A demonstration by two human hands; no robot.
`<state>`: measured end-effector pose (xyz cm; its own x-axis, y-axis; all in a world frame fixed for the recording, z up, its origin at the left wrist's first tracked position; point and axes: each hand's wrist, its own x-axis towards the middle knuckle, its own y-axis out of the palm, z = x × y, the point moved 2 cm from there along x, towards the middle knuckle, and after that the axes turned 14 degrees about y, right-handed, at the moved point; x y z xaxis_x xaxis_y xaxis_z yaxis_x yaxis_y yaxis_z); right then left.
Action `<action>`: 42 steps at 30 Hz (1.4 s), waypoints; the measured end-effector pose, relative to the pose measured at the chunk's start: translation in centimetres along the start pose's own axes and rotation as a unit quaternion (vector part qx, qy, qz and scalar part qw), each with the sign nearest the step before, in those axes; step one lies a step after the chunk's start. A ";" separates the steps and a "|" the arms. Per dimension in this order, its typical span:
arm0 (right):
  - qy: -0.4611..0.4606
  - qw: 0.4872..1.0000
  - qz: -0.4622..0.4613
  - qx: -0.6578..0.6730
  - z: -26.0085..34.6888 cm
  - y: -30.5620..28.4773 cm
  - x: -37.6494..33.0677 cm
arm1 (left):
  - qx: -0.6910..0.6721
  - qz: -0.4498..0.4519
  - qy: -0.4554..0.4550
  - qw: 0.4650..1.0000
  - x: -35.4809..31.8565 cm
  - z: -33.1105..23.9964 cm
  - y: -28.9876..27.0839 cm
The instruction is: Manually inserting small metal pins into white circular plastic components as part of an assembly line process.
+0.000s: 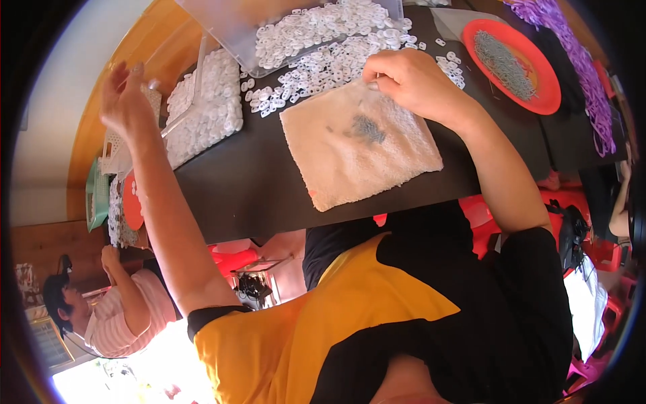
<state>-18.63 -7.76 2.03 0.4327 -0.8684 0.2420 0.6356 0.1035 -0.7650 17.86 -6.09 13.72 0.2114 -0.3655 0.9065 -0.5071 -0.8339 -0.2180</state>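
Head view: my right hand [410, 82] rests at the far edge of the beige towel [360, 145], fingers curled together; whatever they pinch, I can't tell. Small grey pins [367, 128] lie mid-towel. White plastic rings [323, 64] are heaped along the black table's [249, 188] far edge, an orange plate [515, 64] at its right corner. My left hand [124, 97] is raised, fingers loosely spread, holding nothing I can see. The clear bin [229, 23] is cut off above.
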 end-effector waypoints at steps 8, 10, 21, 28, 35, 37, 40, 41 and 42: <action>-0.107 0.990 -0.034 -0.086 -0.4 1.9 -0.7 | -0.198 -0.003 0.036 0.980 -8.5 -8.1 3.5; -0.123 0.985 -0.036 -0.117 -0.5 2.5 -0.7 | -0.263 0.119 -0.132 0.948 -10.7 -10.1 4.3; -0.145 0.985 -0.078 0.054 0.9 0.9 -0.6 | -0.398 0.366 -0.380 0.751 -15.3 -12.3 9.1; -0.114 0.988 -0.093 0.047 0.5 -0.2 -0.7 | -0.428 0.372 -0.438 0.697 -15.2 -13.2 9.6; -0.111 0.985 -0.093 0.093 0.1 -0.9 -0.3 | -0.435 0.389 -0.424 0.692 -14.3 -13.5 10.8; -0.107 0.982 -0.098 0.119 0.2 -0.9 -0.3 | -0.452 0.367 -0.427 0.692 -14.1 -13.3 10.9; -0.093 0.974 -0.099 0.183 0.6 -1.2 -0.3 | -0.465 0.348 -0.433 0.690 -14.0 -13.5 10.9; -0.089 0.976 -0.089 0.176 0.7 -1.4 -0.5 | -0.464 0.347 -0.433 0.690 -14.0 -13.5 10.9; -0.087 0.979 -0.080 0.168 0.8 -1.5 -0.6 | -0.466 0.345 -0.431 0.691 -14.0 -13.5 10.8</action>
<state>-19.28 -7.04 3.52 0.3943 -0.7944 0.4619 0.8657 0.1525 -0.4767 -1.88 -4.36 3.53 -0.1335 -0.9891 0.0623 -0.9691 0.1434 0.2007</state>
